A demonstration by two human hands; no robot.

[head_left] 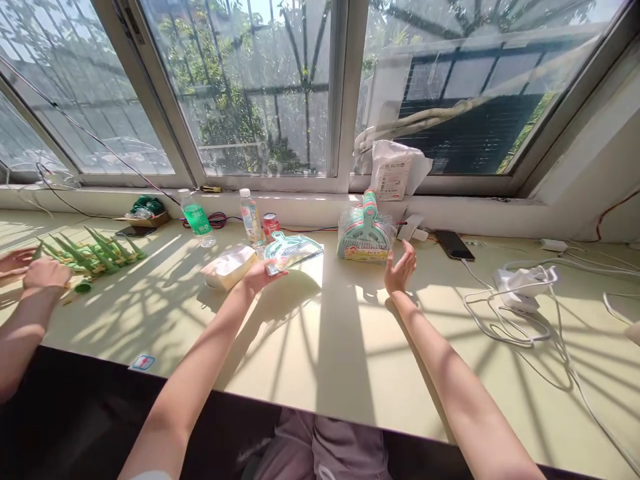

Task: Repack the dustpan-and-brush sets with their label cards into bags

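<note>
Pinched at its lower left corner, a packaged mini dustpan-and-brush set (293, 250), green and white in clear plastic, is in my left hand (263, 273) just above the table. A standing row of similar packaged sets (367, 233), with a yellow label on the front one, is near the back edge. My right hand (401, 267) is at the right side of that row, fingers stretched up and apart, holding nothing. Whether its palm touches the packaging, I cannot tell.
A tissue pack (229, 268), a green-labelled bottle (197, 220), another bottle (251, 217) and a red can (271, 225) stand left. A co-worker's hand (47, 273) is by green pointed pieces (95, 253). A phone (454, 245) and charger cables (520, 290) lie right.
</note>
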